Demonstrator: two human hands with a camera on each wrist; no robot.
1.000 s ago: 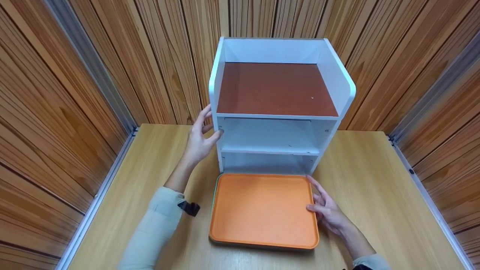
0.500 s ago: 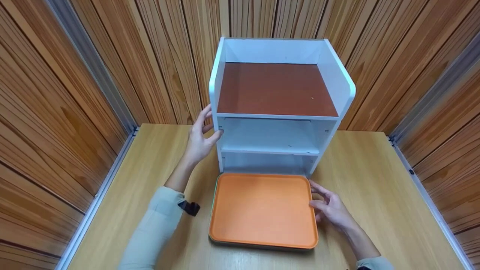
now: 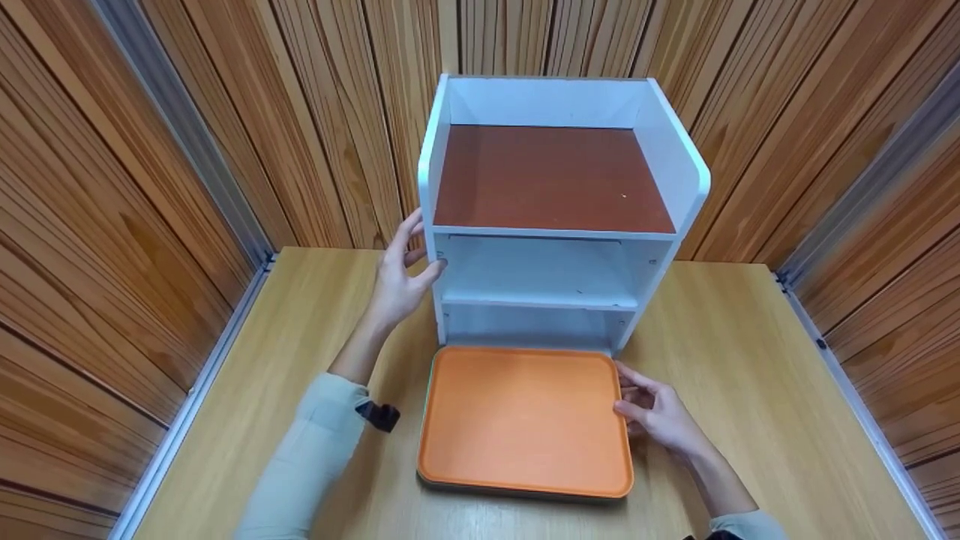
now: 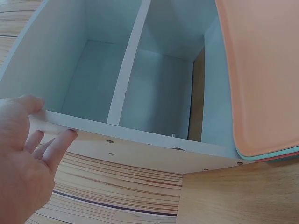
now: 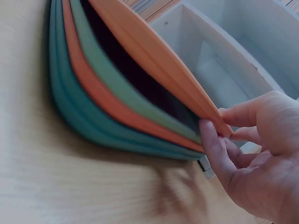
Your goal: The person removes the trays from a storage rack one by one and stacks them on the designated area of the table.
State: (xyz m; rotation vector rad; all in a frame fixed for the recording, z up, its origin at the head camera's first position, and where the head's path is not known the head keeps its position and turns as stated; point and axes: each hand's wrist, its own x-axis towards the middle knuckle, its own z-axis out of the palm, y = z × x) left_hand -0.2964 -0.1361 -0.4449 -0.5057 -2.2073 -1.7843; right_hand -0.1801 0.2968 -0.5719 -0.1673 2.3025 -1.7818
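An orange tray (image 3: pixel 525 420) tops a stack of rounded trays lying in front of a white shelf unit (image 3: pixel 540 305). My right hand (image 3: pixel 664 416) pinches this top tray's right edge near its far corner. In the right wrist view a dark gap separates the orange tray (image 5: pixel 159 51) from the green tray (image 5: pixel 112 84) below it, with red-orange and teal trays further down. At the unit's left side panel, my left hand (image 3: pixel 401 281) grips the front edge, thumb on one face and fingers on the other (image 4: pixel 58 144).
The unit has a brown top board (image 3: pixel 551 180) with raised white sides and two compartments below. Its lower front meets the stack's far edge. Wood-plank walls (image 3: pixel 322 112) stand behind and on both sides of the wooden table (image 3: pixel 750 360).
My right hand has shifted slightly along the tray's right edge, its index finger dropping from the far corner. The top tray's right edge has crept a little left. The left hand stays put.
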